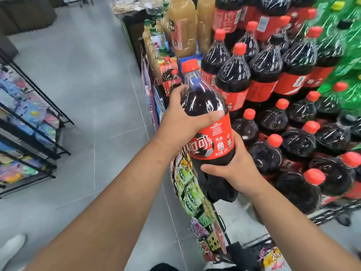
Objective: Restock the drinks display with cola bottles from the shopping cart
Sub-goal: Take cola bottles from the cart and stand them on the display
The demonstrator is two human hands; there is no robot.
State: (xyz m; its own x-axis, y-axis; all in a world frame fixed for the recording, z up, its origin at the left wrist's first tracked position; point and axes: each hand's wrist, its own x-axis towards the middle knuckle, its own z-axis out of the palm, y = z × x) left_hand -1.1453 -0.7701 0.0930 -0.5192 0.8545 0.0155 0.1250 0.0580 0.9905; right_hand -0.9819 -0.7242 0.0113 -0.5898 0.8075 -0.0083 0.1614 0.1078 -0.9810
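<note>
the person holds one big cola bottle (212,141) with both hands, a little tilted, its red cap (190,65) pointing up and away from the body. the left hand (182,119) grasps the dark shoulder of the bottle above the red label, with the thumb lying across the front. the right hand (237,169) grasps the lower body just under the label, fingers curled around it from the right. just to the right of both hands stands the drinks display (273,71), where many cola bottles with red caps are packed in clear wrap, in rows one above another. beyond them, further right, are green bottles (343,47). ahead of the left hand stand tall juice bottles (182,26). under the hands hang small snack packets (190,194). far to the left of the left arm is a black wire rack (48,122) on the grey tile floor (88,75).
</note>
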